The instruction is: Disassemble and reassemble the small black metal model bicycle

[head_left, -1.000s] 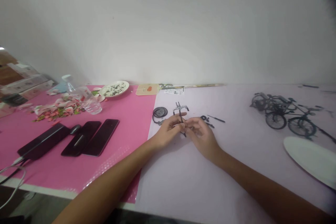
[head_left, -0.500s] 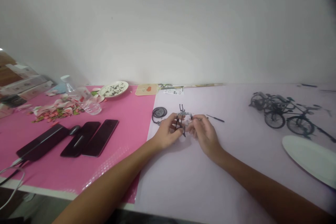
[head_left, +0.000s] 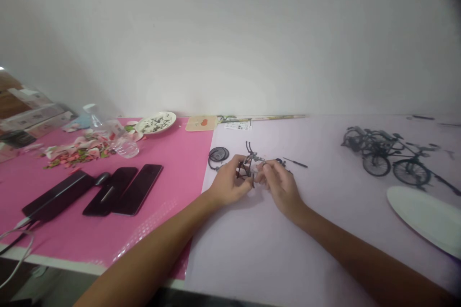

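Observation:
My left hand [head_left: 229,185] and my right hand [head_left: 280,185] meet over the pale table, both pinched on a small black miniature bicycle frame [head_left: 248,165] with handlebars sticking up. The frame sits tilted between my fingertips. Two tiny black wheels [head_left: 218,154] lie just left of my left hand. A thin dark rod [head_left: 295,162] and small black parts [head_left: 281,161] rest just beyond my right hand.
Two finished model bicycles [head_left: 387,156] stand at the right, with a white plate [head_left: 425,218] nearer the edge. On the pink mat [head_left: 173,153] lie dark phones [head_left: 124,189], a plastic bottle [head_left: 113,132], petals [head_left: 77,151] and a dish [head_left: 156,122].
The small frame has turned in my fingers, from upright to tilted. My right hand slid slightly forward and closed in on it.

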Demonstrator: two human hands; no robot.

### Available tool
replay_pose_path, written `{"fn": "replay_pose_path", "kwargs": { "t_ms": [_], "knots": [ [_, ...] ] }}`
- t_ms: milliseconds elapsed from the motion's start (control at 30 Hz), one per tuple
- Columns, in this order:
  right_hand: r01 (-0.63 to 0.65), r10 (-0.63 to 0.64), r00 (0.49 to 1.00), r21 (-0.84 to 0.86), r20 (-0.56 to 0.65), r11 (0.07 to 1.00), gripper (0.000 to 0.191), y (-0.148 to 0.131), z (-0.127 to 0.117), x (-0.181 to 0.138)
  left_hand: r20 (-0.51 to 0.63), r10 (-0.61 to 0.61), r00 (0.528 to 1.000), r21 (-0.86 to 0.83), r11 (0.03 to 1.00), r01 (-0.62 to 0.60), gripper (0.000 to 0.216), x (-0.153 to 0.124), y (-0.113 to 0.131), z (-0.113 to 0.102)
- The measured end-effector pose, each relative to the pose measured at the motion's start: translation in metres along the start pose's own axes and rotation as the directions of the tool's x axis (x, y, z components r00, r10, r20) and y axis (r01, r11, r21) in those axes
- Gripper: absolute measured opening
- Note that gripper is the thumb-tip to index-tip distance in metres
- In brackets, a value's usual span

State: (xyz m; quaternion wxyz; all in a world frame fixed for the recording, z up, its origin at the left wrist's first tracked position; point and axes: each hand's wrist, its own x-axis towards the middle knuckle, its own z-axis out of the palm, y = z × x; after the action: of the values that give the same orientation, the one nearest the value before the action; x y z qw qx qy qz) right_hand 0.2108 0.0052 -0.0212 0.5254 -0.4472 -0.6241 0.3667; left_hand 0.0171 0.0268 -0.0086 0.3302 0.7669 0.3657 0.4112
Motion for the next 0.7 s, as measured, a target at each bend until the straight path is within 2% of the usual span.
{"fn": "replay_pose_path", "kwargs": {
  "t_ms": [167,333,533,633,700],
  "knots": [
    [-0.004,0.004,1.0,0.003,-0.013,1.0,0.028,-0.004,0.001,0.0,-0.064,-0.084,0.994,-0.184,0.98,0.071,0.032,0.0,-0.003,0.0],
    [0.025,-0.034,0.994,-0.092,-0.104,0.995,0.023,-0.005,0.002,0.003,-0.134,-0.198,0.971,-0.389,0.912,0.132,0.021,0.004,-0.005,0.0],
    [0.025,-0.054,0.986,-0.179,-0.155,0.984,0.021,-0.001,-0.002,0.007,-0.091,-0.427,0.899,-0.597,0.746,0.294,0.055,0.014,-0.006,0.001],
    [0.065,-0.108,0.981,-0.254,-0.16,0.965,0.017,0.0,-0.007,0.011,-0.095,-0.439,0.893,-0.623,0.726,0.291,0.065,0.016,-0.008,-0.002],
    [0.129,-0.179,0.974,-0.311,-0.141,0.942,0.012,-0.001,-0.012,0.016,-0.072,-0.393,0.916,-0.617,0.74,0.269,0.057,0.015,-0.011,-0.003]
  ]
}}
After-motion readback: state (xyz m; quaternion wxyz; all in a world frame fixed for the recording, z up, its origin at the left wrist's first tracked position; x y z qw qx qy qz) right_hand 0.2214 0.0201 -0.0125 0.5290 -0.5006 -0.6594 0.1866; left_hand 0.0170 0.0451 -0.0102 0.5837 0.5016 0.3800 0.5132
